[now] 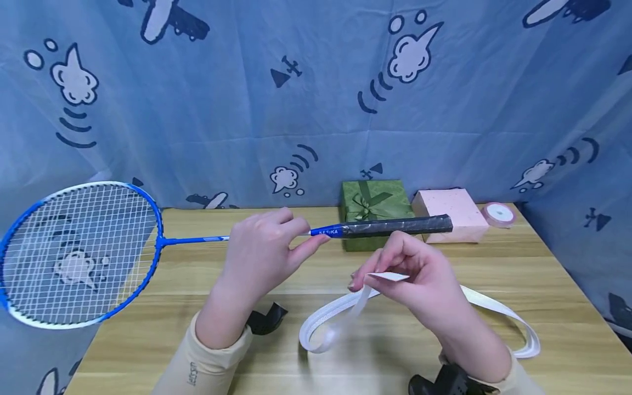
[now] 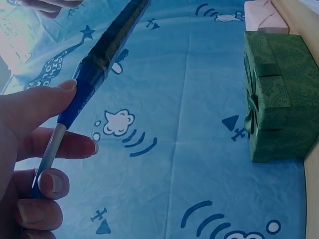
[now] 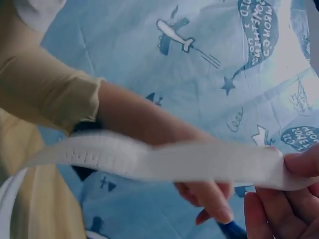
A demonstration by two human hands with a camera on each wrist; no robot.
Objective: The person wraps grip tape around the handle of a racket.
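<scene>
Backdrop cloth (image 1: 444,109): blue fabric, softly creased, printed with white clouds, planes and dark curved dashes; hangs behind and at both sides of the table.

Table (image 1: 345,362): pale wood-grain top, flat and rectangular.

Badminton racket (image 1: 79,252): blue and white oval frame with a white string grid, thin blue shaft, dark wrapped handle. Held level above the table, head out past the table's left edge, handle pointing right in front of the green box.

White grip tape (image 1: 498,315): long flat strip, matte, with a row of small perforations seen in the right wrist view. It loops down onto the table on both sides of the right hand, one end raised at the fingers.

Green gift box (image 1: 377,206): square, patterned paper, matching ribbon bow; stands at the table's far edge.

Pink box (image 1: 451,214): speckled paper, plain block, just beside the green box on its right.

Ribbon spool (image 1: 498,214): small pink round roll, right of the pink box.

Left hand (image 1: 261,252): beige sleeve at the wrist, fingers curled, thumb and fingertips pinching the racket shaft just before the handle.

Right hand (image 1: 419,277): raised over mid-table below the handle, fingers bent, pinching the tape's end between thumb and fingertips.
</scene>
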